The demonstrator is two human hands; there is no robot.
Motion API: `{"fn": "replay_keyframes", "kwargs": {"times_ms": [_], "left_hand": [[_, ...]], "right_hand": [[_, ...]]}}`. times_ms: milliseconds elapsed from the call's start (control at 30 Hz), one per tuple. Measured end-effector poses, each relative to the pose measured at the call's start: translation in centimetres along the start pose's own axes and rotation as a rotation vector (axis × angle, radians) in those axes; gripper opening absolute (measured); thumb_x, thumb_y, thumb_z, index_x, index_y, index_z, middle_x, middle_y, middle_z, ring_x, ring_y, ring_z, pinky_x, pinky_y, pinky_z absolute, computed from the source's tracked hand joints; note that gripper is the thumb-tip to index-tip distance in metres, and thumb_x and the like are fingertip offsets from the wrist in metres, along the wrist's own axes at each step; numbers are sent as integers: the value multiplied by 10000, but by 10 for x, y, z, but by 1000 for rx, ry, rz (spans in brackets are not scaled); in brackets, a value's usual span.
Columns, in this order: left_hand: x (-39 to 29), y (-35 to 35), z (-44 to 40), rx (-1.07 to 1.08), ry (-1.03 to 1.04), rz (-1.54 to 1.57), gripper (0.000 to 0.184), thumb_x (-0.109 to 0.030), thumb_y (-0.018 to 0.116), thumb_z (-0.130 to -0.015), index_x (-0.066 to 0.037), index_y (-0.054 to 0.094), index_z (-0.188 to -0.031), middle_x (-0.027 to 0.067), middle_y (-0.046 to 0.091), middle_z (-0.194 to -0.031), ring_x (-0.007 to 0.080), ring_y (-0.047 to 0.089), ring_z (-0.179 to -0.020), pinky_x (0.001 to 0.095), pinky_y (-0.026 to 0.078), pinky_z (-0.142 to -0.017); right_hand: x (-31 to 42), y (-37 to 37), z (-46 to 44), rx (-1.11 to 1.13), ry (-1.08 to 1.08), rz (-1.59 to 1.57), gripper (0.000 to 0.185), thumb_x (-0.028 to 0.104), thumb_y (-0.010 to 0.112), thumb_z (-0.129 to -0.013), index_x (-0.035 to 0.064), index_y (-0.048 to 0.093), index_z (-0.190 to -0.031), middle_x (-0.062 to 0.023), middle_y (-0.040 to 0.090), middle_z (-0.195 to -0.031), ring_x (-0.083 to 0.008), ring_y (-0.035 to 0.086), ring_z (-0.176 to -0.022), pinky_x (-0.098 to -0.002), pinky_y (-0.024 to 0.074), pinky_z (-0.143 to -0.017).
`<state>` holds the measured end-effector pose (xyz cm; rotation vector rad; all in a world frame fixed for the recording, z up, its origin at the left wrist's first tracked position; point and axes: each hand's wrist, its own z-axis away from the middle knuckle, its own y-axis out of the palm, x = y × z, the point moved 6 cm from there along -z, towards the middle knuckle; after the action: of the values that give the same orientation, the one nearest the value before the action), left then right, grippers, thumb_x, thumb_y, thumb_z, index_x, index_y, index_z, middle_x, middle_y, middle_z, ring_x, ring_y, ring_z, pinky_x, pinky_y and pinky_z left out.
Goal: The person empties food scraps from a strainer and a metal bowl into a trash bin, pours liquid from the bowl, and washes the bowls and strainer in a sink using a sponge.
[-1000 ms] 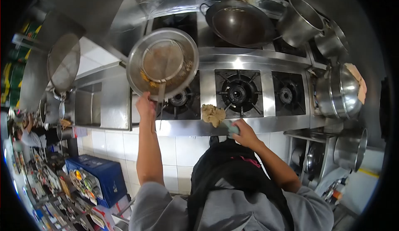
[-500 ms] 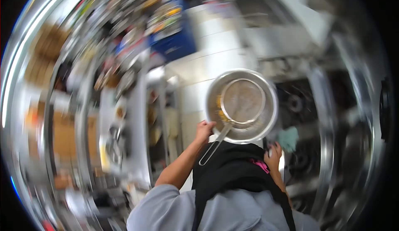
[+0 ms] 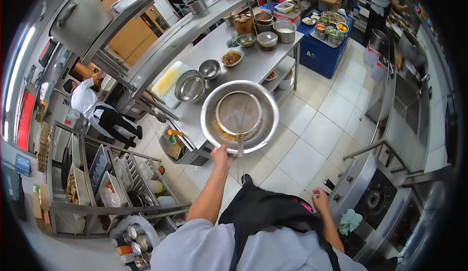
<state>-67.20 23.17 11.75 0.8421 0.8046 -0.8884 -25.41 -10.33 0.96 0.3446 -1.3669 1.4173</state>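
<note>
My left hand grips the near rim of a wide metal bowl, holding it up in front of me. Inside the bowl rests a round fine-mesh strainer, its long wire handle sticking out over the rim toward my apron. Yellow-orange bits lie in the bowl around and below the strainer; what they are I cannot make out. My right hand hangs at my side close to the stove, fingers loosely curled and apart, with nothing visible in it.
Ahead on the left stands a steel table with metal bowls and a food dish. A blue box carries food containers. A green cloth lies on the stove. One person works at left, another at far right.
My view has swung round, so the steel table now lies ahead behind the bowl. The bowl with the strainer stays in my left hand. My right hand is now apart from the stove.
</note>
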Motion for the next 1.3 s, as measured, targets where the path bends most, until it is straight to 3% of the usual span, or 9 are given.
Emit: {"fn": "replay_keyframes", "kwargs": {"times_ms": [200, 367, 433, 567, 767, 967, 1033, 1200, 1300], "left_hand": [[-28, -74, -50, -242, 18, 244, 234, 1, 593, -796, -11, 533, -1022, 111, 613, -967, 275, 657, -862, 467, 586, -764], [-20, -98, -84, -198, -31, 413, 333, -71, 588, -869, 8, 510, -1183, 147, 602, -1130, 296, 642, -984, 497, 540, -881], [-11, -99, -86, -56, -68, 399, 380, -228, 688, -883, -16, 523, -1151, 137, 601, -1163, 291, 617, -1057, 490, 519, -909], [-2, -60, -44, 292, -640, 448, 531, -478, 643, -903, -48, 526, -1192, 120, 606, -1181, 299, 582, -1132, 509, 471, -987], [-46, 7, -29, 590, -725, 428, 423, -456, 622, -924, -90, 541, -1122, 97, 615, -1112, 253, 589, -1126, 475, 500, -946], [-78, -15, -12, 273, -532, 434, 119, -231, 542, -1000, -116, 555, -1025, -17, 516, -683, 135, 553, -606, 364, 540, -617], [-89, -35, 1, 424, -492, 409, 132, -226, 518, -1008, -116, 526, -1081, -5, 508, -686, 141, 535, -569, 343, 510, -544], [-114, -90, 36, 224, -327, -198, 205, -247, 481, -1017, -113, 483, -1172, 2, 474, -668, 141, 483, -524, 294, 428, -469], [-108, -113, 26, 243, -351, -277, 250, -237, 494, -1009, -92, 489, -1213, 11, 470, -661, 141, 488, -531, 297, 422, -469]], "right_hand": [[85, 52, -63, 91, -30, -34, 219, 81, 614, -807, 17, 632, -1016, -103, 658, -938, -195, 638, -843, -324, 530, -730], [184, 168, -86, 505, 341, -423, 264, 276, 616, -940, 75, 607, -1110, -62, 635, -1048, -177, 621, -920, -352, 533, -779], [238, 216, -95, 615, 355, -440, 284, 313, 596, -948, 76, 609, -1104, -55, 633, -1062, -173, 609, -952, -348, 525, -791], [309, 301, -123, 743, 391, -679, 308, 332, 574, -960, 86, 596, -1143, -49, 630, -1077, -179, 609, -957, -354, 518, -822], [336, 363, -141, 870, 500, -1211, 308, 309, 612, -934, 107, 584, -1165, -38, 641, -1088, -178, 630, -985, -362, 535, -830], [374, 387, -112, 1274, 468, -1655, 235, 212, 657, -899, 117, 553, -1087, -12, 670, -899, -145, 675, -783, -356, 566, -725], [399, 367, -101, 1184, 432, -1104, 222, 206, 654, -906, 122, 528, -1069, -28, 656, -894, -165, 665, -745, -362, 556, -725], [386, 407, -108, 826, 574, -1157, 463, 207, 743, -863, 98, 451, -1205, -116, 533, -1252, -309, 550, -1123, -424, 547, -831], [383, 416, -116, 685, 584, -1099, 456, 157, 714, -873, 54, 449, -1228, -122, 541, -1242, -300, 552, -1128, -449, 539, -875]]}}
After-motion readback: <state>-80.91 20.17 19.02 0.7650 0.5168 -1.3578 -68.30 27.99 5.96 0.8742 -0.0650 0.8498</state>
